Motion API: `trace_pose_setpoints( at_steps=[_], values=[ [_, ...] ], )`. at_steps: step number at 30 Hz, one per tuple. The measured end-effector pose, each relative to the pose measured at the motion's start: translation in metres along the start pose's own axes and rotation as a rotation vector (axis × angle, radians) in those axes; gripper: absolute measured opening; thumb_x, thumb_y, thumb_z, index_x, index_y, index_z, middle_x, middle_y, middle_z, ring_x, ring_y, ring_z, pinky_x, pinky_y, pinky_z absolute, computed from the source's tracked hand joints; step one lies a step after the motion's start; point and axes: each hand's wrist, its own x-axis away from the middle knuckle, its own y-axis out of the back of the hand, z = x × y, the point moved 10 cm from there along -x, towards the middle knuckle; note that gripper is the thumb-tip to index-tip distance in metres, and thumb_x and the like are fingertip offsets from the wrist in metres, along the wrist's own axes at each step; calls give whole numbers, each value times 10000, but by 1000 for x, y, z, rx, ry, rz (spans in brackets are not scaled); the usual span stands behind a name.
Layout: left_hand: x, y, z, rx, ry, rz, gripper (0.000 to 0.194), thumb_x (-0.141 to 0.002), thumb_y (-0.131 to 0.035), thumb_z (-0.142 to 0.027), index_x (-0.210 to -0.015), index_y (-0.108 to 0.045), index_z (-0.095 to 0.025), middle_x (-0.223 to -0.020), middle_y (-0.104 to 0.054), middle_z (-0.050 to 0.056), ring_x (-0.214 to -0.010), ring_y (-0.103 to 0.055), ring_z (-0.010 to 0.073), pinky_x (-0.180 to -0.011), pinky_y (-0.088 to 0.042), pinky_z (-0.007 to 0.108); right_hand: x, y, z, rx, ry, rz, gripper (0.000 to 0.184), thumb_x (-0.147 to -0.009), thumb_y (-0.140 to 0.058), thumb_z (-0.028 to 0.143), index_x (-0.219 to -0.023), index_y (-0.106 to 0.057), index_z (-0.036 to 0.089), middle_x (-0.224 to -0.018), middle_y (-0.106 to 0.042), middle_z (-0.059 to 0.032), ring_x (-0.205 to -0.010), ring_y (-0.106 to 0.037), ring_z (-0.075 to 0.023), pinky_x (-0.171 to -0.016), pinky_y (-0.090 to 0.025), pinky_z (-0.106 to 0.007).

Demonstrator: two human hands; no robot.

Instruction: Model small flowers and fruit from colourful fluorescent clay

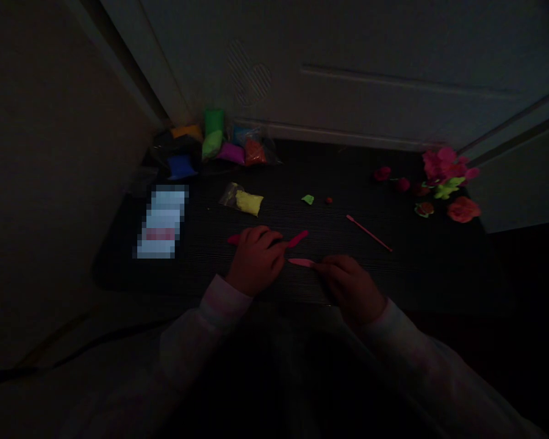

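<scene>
My left hand [257, 261] bends over the dark table with its fingers closed on a strip of pink clay [298, 238], which sticks out to the right of the fingertips. Pink clay also shows at the left of this hand; whether it is the same piece is hidden under the fingers. Pinched in my right hand [353, 286] is a pink modelling knife [301, 263], its blade pointing left just below the strip's end. Blade and strip look slightly apart. Beyond the hands lie a scrap of green clay [308, 199] and a small reddish ball [329, 200].
A thin pink stick tool [369, 233] lies to the right. Clay flowers [463, 210] stand at the far right. A yellow clay packet [249, 203], several coloured clay packets [231, 153] and a lit phone screen [162, 221] are left. The scene is dim.
</scene>
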Motion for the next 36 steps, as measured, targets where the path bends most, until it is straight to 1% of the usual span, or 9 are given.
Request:
trace_pose_setpoints(
  at_steps=[4,6,8,15,23,29,32,36],
  values=[
    [-1,5,4,13,35,-42,216,-762,-476,-185,-927,-614,-178,-944,-622,38,-922,-444,212,-787,-362,381,-8,7,1,-60,-7,-82,242,-825,-390,168,-985,-568,203,-882,-552,-65,-817,-514,-159,-714,-454,-316],
    [0,8,8,14,62,-76,224,-755,-474,-164,-929,-614,-169,-929,-627,40,-912,-449,210,-782,-365,377,-14,8,1,-53,-13,-107,231,-825,-396,172,-976,-570,198,-880,-552,-65,-822,-510,-159,-720,-444,-318],
    [0,10,8,8,59,-90,231,-748,-475,-154,-929,-617,-174,-926,-629,38,-911,-449,214,-775,-364,381,-20,7,1,-27,-19,-114,231,-827,-396,176,-978,-571,193,-883,-556,-68,-828,-506,-165,-726,-429,-328],
    [0,5,-2,-15,-28,-19,243,-733,-488,-156,-932,-617,-209,-935,-639,19,-891,-451,222,-757,-349,404,-29,-1,-4,7,-63,-75,266,-834,-385,193,-1031,-561,220,-897,-568,-60,-826,-495,-170,-709,-392,-325],
    [-2,1,-8,-71,-55,15,213,-733,-491,-159,-898,-618,-206,-923,-639,11,-875,-458,220,-744,-346,403,-31,-4,1,87,-45,-41,288,-817,-403,181,-1046,-574,215,-892,-565,-69,-798,-474,-181,-683,-375,-327],
    [-1,2,-7,-94,-51,23,203,-738,-489,-171,-890,-617,-214,-937,-636,2,-889,-459,229,-749,-349,413,-32,-8,3,160,-50,10,306,-816,-396,163,-1064,-566,221,-899,-572,-65,-762,-461,-182,-687,-380,-334],
    [0,3,-8,-90,-54,8,215,-734,-489,-171,-903,-617,-209,-952,-630,17,-894,-459,232,-746,-361,407,-32,-7,1,115,-58,-5,302,-819,-389,160,-1056,-565,220,-905,-576,-66,-779,-471,-187,-699,-386,-345],
    [2,14,-4,-50,-30,-100,255,-745,-469,-157,-966,-596,-154,-942,-622,56,-888,-473,212,-759,-382,377,-31,1,-8,-96,-106,-90,282,-827,-356,135,-1022,-555,178,-903,-579,-70,-843,-503,-170,-748,-409,-321]
  ],
)
